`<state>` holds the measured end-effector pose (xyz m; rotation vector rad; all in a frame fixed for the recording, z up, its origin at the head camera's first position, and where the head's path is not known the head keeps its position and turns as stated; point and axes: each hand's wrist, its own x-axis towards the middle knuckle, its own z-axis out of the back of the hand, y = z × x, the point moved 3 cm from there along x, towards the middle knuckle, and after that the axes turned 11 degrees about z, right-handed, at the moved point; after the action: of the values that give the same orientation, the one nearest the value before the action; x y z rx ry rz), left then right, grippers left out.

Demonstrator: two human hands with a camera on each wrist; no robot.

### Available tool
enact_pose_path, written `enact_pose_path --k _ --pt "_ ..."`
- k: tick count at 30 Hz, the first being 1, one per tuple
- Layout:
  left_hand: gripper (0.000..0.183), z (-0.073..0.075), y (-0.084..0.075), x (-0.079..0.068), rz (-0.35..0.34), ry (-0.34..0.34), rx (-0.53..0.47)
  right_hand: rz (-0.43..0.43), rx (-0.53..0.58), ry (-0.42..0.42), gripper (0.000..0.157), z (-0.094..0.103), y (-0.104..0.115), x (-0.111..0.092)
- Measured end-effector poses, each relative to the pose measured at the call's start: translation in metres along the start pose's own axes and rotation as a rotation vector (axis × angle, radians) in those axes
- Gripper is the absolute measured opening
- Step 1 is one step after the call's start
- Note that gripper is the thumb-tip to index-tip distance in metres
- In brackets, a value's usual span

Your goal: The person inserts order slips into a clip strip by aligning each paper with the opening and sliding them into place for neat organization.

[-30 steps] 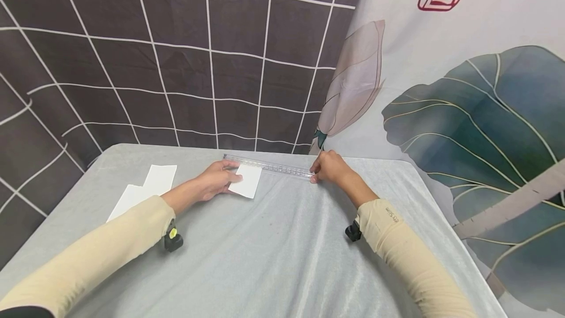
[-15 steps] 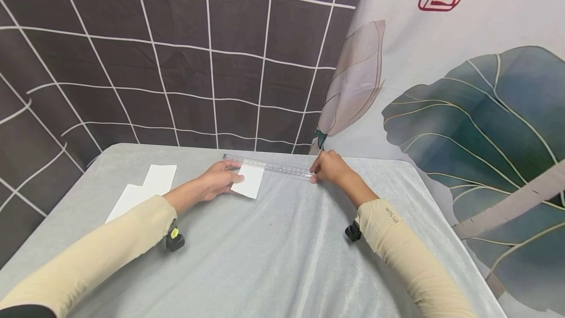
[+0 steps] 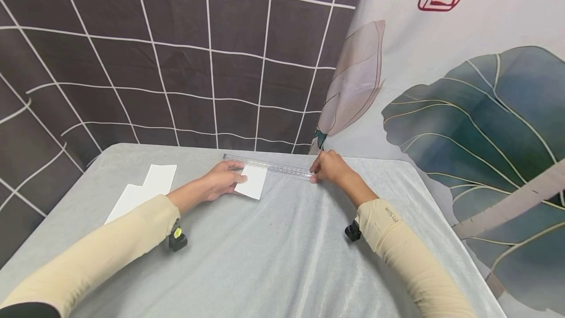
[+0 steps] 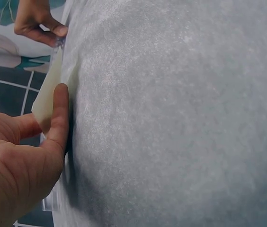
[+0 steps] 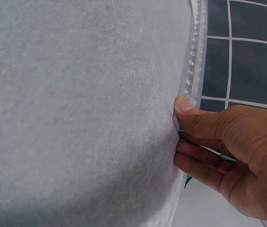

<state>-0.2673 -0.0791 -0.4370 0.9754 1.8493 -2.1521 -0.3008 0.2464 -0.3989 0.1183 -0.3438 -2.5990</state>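
My left hand (image 3: 219,180) pinches a small white piece of paper (image 3: 252,182) between thumb and fingers. The paper's upper edge overlaps a long clear plastic ruler (image 3: 288,169) near the far side of the table. In the left wrist view the paper (image 4: 48,97) is seen almost edge-on, tilted up from the cloth. At the ruler's right end, my right hand (image 3: 332,167) grips it between thumb and fingers. The right wrist view shows the thumb on the end of the ruler (image 5: 193,56), the other fingers curled beneath.
Two more white paper pieces (image 3: 160,176) lie at the left of the table, partly behind the left sleeve. A grey cloth (image 3: 273,259) covers the table. Behind its far edge hang a dark gridded curtain (image 3: 176,63) and a white leaf-printed one (image 3: 410,53).
My left hand has slid a little to the right along the ruler, carrying the paper with it. The right hand and the ruler have stayed in place.
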Motion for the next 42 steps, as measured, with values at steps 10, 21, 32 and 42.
enact_pose_path --k 10,21,32,42 --pt "0.066 -0.002 -0.001 -0.001 -0.009 0.021 0.009 0.005 -0.008 0.001 0.030 -0.001 0.000 0.001" --pt "0.067 -0.005 0.000 0.000 -0.002 0.022 0.024 0.004 -0.008 0.003 0.030 -0.001 -0.001 0.000" --pt "0.066 -0.009 -0.001 0.001 0.002 0.027 -0.001 0.016 -0.011 -0.001 0.030 -0.001 -0.001 0.000" --pt "0.064 -0.013 -0.002 0.004 -0.007 0.030 -0.021 0.013 -0.012 -0.001 0.030 -0.001 -0.001 0.000"
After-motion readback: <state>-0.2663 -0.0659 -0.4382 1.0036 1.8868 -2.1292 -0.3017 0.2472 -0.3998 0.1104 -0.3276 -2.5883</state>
